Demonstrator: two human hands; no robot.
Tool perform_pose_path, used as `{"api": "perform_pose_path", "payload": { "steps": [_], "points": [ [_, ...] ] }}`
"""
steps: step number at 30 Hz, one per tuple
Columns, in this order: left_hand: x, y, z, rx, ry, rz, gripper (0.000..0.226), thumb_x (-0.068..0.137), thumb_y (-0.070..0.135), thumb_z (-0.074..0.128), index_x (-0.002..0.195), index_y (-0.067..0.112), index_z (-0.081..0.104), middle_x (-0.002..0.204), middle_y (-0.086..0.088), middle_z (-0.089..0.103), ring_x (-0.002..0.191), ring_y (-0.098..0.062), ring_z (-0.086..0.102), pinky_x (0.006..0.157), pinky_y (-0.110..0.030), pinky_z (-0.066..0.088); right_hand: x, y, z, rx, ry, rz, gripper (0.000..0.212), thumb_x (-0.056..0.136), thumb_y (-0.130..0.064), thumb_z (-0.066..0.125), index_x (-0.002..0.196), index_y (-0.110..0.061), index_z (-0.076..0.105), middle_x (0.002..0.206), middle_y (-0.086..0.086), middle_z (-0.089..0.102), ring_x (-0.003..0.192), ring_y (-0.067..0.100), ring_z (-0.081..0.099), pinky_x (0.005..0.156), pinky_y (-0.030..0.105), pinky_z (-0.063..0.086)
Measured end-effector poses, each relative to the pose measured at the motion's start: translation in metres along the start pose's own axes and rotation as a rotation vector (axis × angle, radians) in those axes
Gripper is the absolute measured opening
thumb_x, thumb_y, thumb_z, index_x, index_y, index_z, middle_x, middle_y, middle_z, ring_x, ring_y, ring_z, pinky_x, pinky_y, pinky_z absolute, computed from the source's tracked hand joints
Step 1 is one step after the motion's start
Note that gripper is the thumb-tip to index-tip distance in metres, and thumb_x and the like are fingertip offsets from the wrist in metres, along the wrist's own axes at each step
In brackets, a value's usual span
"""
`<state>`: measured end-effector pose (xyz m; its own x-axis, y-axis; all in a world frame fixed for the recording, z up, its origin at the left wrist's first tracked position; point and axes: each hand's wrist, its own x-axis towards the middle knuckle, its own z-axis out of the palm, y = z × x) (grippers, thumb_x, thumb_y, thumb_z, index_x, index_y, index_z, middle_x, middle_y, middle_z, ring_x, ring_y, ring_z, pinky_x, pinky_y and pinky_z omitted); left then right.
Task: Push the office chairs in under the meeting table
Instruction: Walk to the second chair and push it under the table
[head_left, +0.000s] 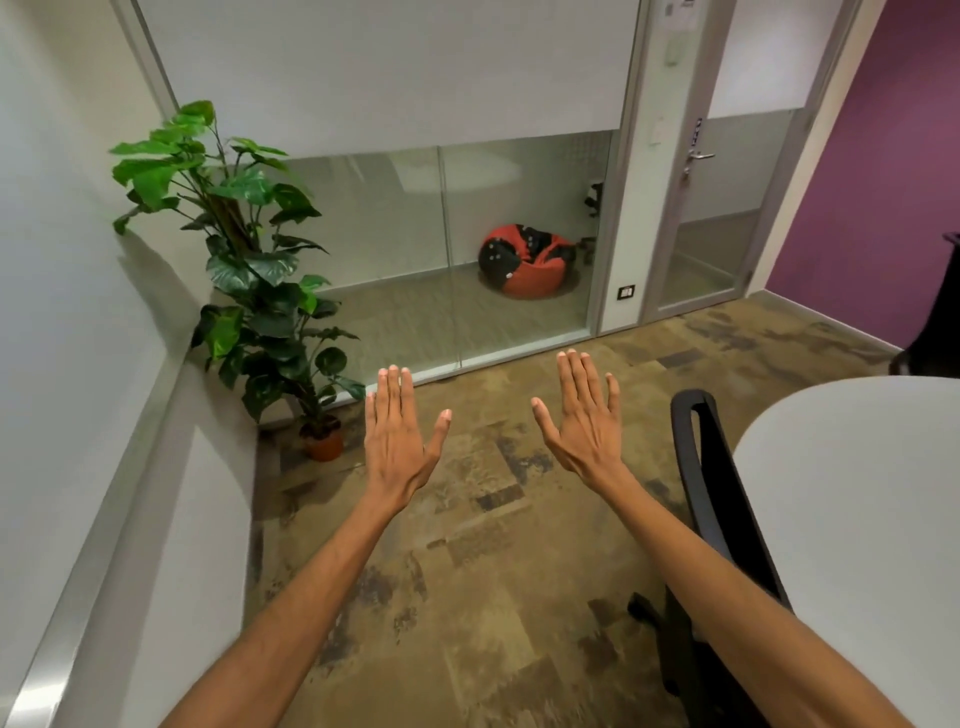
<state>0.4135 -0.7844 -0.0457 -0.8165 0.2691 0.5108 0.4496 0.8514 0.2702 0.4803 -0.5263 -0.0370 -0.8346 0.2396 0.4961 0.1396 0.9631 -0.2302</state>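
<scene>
Both hands spread wide, holding nothing.
Our left hand (397, 441) and right hand (584, 421) hover over carpet; next we grab the chair (711, 483) by the table (857, 519), right.

black office chair (711, 499); backrest against edge of white meeting table (857, 519)

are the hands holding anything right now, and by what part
Nothing is held. The left hand and right hand are open and flat in the air, clear of the office chair.

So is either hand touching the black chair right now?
No, the left hand and right hand hover open over the carpet, clear of the black chair at the table.
</scene>
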Motion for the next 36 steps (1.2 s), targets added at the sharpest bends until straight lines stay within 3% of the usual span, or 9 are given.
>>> {"api": "perform_pose_path", "payload": {
  "steps": [11,17,23,30,36],
  "points": [
    [0.182,0.005,0.102,-0.012,0.007,-0.033,0.08,0.098,0.061,0.023,0.156,0.009,0.002,0.165,-0.011,0.0,0.152,-0.02,-0.009,0.124,-0.043,0.001,0.184,0.072,0.075,0.018,0.016,0.018,0.072,0.095,-0.062,0.019,0.153,-0.02,0.006,0.161,0.0,0.007,0.147,0.012,-0.002,0.119,0.044,0.0],
    [0.303,0.005,0.189,-0.057,-0.037,0.035,0.065,0.102,0.048,0.022,0.156,0.013,0.011,0.164,-0.008,0.008,0.152,-0.021,-0.003,0.124,-0.045,0.005,0.283,0.123,0.139,0.044,0.009,0.07,0.071,0.096,-0.058,0.026,0.153,-0.021,0.005,0.162,-0.001,0.006,0.147,0.011,-0.002,0.12,0.041,0.003],
    [0.454,0.009,0.276,-0.11,-0.051,0.098,0.069,0.1,0.052,0.017,0.156,0.012,0.01,0.164,-0.012,0.006,0.152,-0.022,-0.004,0.124,-0.044,0.004,0.403,0.177,0.19,0.004,0.033,0.146,0.072,0.096,-0.059,0.027,0.153,-0.019,0.008,0.161,0.001,0.01,0.148,0.014,0.002,0.12,0.04,0.003],
    [0.601,0.052,0.364,-0.174,-0.066,0.21,0.074,0.098,0.057,0.019,0.156,0.011,0.01,0.164,-0.013,0.007,0.152,-0.022,-0.005,0.124,-0.044,0.003,0.523,0.253,0.222,-0.097,0.068,0.246,0.072,0.096,-0.058,0.026,0.153,-0.017,0.011,0.161,0.003,0.013,0.148,0.017,0.006,0.12,0.044,0.007],
    [0.697,0.094,0.462,-0.191,-0.119,0.291,0.075,0.098,0.059,0.021,0.156,0.013,0.01,0.164,-0.016,0.006,0.152,-0.022,-0.008,0.124,-0.045,0.005,0.601,0.34,0.262,-0.14,0.051,0.356,0.071,0.097,-0.058,0.022,0.153,-0.017,0.009,0.161,0.003,0.01,0.148,0.017,0.003,0.119,0.042,0.001]
  ]
}}
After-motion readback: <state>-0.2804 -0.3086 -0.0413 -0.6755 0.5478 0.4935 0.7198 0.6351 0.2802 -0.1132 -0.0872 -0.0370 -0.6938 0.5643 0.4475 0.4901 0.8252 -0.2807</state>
